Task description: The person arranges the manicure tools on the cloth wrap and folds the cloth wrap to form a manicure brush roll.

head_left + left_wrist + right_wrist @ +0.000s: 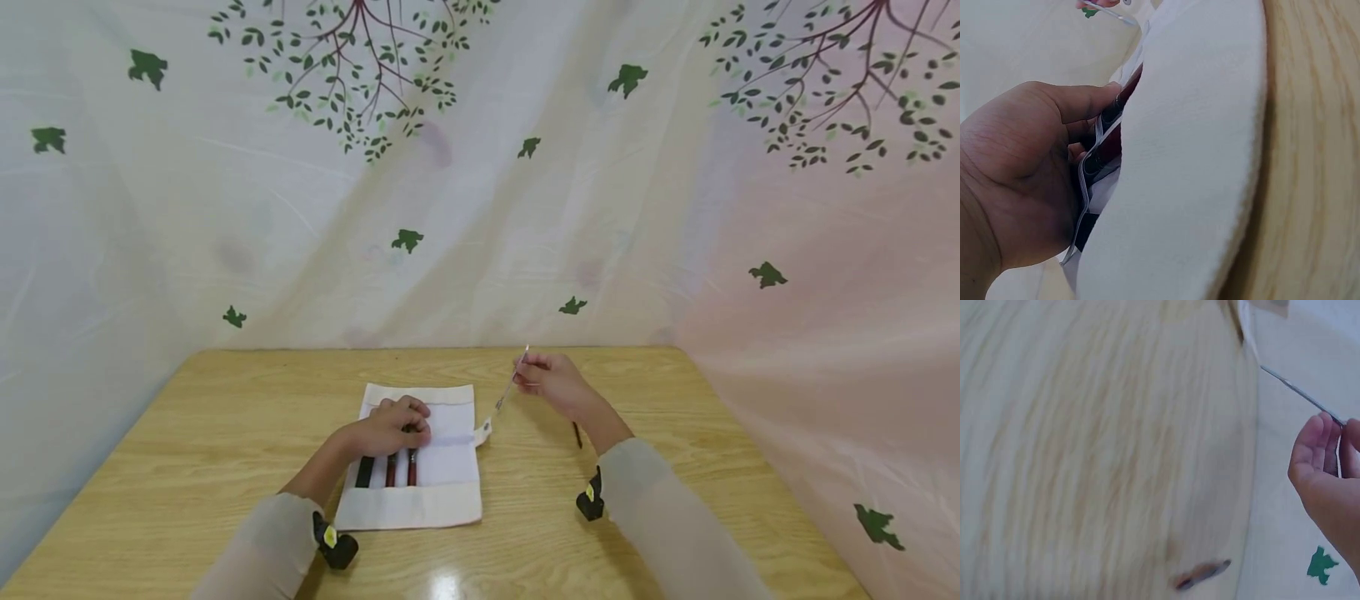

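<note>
An open white cloth case (457, 504) lies on the table. Its pocket holds a flat black tool (364, 472) and two brushes with reddish handles (391, 473). My left hand (390, 427) lies across the upper parts of these tools. In the left wrist view, its thumb (1088, 103) pinches the edge of the case's thin inner flap (1084, 203) beside the brushes; its other fingertips are partly hidden. Right of the case, my right hand (551, 383) holds a thin silver metal tool (512, 382) raised and tilted between thumb and fingers, its narrow end toward the case.
A strap (483, 432) with a round snap sticks out from the case's right edge. A short thin dark stick (1204, 575) lies on the wooden table (247, 442) near my right wrist. Behind the table hangs a pale printed curtain (480, 275).
</note>
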A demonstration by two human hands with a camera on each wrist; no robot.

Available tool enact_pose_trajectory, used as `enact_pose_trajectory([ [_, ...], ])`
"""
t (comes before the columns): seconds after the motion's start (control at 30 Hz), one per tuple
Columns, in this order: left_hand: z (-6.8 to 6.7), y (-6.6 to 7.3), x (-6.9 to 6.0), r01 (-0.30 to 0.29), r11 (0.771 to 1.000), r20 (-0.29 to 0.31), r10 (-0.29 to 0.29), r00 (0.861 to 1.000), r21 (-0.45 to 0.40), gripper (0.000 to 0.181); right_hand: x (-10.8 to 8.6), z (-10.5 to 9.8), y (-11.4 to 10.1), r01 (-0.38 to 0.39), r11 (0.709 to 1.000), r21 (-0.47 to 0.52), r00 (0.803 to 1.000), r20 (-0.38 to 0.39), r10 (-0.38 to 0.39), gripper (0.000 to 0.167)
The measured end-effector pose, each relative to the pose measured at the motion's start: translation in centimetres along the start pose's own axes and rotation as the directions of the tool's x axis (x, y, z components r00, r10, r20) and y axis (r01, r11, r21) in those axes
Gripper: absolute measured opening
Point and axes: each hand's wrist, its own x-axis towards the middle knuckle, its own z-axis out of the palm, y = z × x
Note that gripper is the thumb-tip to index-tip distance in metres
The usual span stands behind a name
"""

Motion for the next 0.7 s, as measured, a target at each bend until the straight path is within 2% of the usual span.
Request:
enact_pose_trajectory([
  [0.13, 0.1, -0.2, 0.0, 0.010, 1.000, -0.001, -0.010, 1.000, -0.011, 0.013, 0.8, 1.2, -0.2, 0.049, 0.998, 0.044, 0.997, -0.057, -0.047, 0.018],
  [0.33, 0.1, 0.0, 0.1, 0.012, 0.999, -0.004, -0.012, 1.000, -0.030, 0.013, 1.5, 3.3, -0.2, 0.046, 0.998, 0.032, 0.990, -0.132, -0.041, 0.022],
  [0.53, -0.1, 0.1, 0.0, 0.001, 1.000, 0.009, -0.001, 1.000, -0.023, 0.013, 2.1, 5.7, -0.1, 0.012, 1.000, 0.008, 0.992, -0.122, -0.011, 0.013],
  [0.7, -0.2, 0.2, 0.1, -0.014, 1.000, 0.022, 0.014, 1.000, 0.005, 0.014, 2.4, 7.4, 0.1, -0.023, 1.000, -0.007, 0.993, -0.112, 0.022, 0.015],
])
